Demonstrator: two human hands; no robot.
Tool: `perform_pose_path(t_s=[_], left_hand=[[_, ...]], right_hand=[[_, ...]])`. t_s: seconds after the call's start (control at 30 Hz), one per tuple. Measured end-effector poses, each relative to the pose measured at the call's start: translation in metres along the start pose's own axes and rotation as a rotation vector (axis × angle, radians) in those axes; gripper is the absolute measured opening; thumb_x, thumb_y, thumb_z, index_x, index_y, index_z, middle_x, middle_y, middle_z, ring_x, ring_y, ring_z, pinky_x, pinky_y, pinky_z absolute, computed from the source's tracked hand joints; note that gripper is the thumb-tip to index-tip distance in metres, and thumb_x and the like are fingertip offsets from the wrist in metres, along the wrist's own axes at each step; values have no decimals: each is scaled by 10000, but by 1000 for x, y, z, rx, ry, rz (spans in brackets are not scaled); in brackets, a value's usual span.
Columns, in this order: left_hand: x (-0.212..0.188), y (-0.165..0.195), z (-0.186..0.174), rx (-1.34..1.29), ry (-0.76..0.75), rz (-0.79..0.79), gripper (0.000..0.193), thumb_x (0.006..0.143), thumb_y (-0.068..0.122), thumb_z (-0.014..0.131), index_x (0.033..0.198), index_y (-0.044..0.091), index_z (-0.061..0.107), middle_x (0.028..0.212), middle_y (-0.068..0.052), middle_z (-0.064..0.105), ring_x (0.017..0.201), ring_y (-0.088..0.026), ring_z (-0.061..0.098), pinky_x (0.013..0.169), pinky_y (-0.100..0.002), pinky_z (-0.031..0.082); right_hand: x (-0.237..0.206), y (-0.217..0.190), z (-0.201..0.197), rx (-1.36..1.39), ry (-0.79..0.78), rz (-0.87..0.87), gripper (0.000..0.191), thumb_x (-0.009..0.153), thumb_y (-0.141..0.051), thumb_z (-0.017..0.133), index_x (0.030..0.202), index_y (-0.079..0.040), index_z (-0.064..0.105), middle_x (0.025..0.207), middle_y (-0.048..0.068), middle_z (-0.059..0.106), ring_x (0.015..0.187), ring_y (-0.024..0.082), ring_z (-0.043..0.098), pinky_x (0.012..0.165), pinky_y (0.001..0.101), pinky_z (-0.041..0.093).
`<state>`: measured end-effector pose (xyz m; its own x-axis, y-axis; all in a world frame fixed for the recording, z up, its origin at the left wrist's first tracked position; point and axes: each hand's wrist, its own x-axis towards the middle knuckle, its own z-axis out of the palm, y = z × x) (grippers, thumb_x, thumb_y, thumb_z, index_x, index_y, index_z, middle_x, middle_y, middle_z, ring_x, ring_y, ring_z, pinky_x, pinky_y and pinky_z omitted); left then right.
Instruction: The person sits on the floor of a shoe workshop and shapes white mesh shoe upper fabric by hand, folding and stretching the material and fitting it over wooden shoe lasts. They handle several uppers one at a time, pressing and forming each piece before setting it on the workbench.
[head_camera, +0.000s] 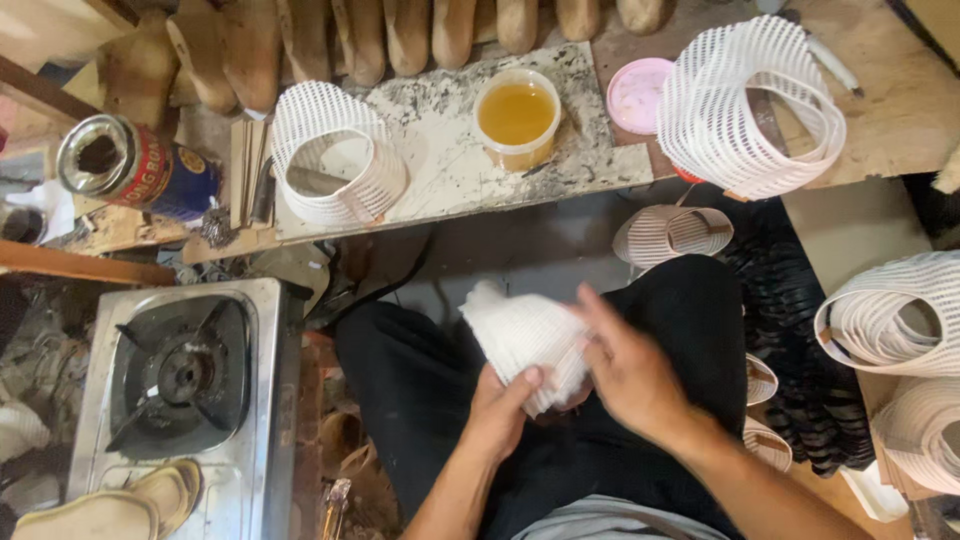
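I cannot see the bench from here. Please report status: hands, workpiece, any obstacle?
Left hand and right hand both grip white mesh shoe upper over lap. Glue tub open on slab. Nothing in the way.

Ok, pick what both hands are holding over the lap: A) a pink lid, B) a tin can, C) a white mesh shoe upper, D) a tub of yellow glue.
C: the left hand and right hand both grip the white mesh shoe upper above the dark trousers.

right hand (630, 375) – motion-blurred | white mesh piece (525, 340) – partly hidden by fingers (600, 325)
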<state>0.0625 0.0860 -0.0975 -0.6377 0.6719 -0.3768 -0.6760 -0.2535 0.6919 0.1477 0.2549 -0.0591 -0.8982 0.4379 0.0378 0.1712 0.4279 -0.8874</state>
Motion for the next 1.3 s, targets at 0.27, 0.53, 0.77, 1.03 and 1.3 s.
perform_pose_path(t_s=[0.27, 0.53, 0.77, 1.03, 1.3], left_hand=[[4, 1, -4, -67, 130, -14, 456, 863, 90, 738, 1277, -52, 612, 1151, -150, 735, 1032, -241, 717, 911, -378, 580], [-4, 3, -6, -63, 109, 32, 414, 835, 64, 755, 1227, -29, 660, 1128, -120, 760, 1043, -221, 719, 935, -372, 561], [0, -18, -12, -109, 81, 73, 355, 902, 73, 721, 1231, -32, 641, 1120, -129, 739, 990, -215, 707, 867, -369, 564], [-9, -46, 11, -220, -48, 58, 522, 1056, 337, 443, 1431, -25, 484, 1378, -147, 625, 1246, -270, 625, 1054, -440, 507], [-15, -39, 19, -232, 29, 171, 751, 1033, 546, 265, 1519, -20, 348, 1434, -163, 581, 1274, -300, 595, 1075, -442, 462]], right_hand=[[31, -30, -61, -423, 196, -166, 673, 857, -202, 740, 1453, -25, 482, 1328, 150, 675, 1178, 327, 660, 990, 440, 486], [101, -37, -166, -856, 419, -225, 525, 1038, -107, 730, 1541, -47, 591, 1164, 180, 716, 1092, 359, 667, 1240, 542, 384], [-3, -60, -84, -225, 468, 1, 578, 920, -45, 658, 1476, 28, 519, 1415, 226, 636, 1213, 237, 647, 955, 332, 522], [-26, -48, -16, -10, 90, 16, 788, 924, -270, 683, 1548, 23, 301, 1449, 270, 540, 1312, 354, 589, 1043, 390, 467], [-29, -43, -17, -58, -145, 26, 973, 899, -258, 757, 1573, 38, 121, 1508, 321, 404, 1331, 413, 490, 1057, 435, 393]])
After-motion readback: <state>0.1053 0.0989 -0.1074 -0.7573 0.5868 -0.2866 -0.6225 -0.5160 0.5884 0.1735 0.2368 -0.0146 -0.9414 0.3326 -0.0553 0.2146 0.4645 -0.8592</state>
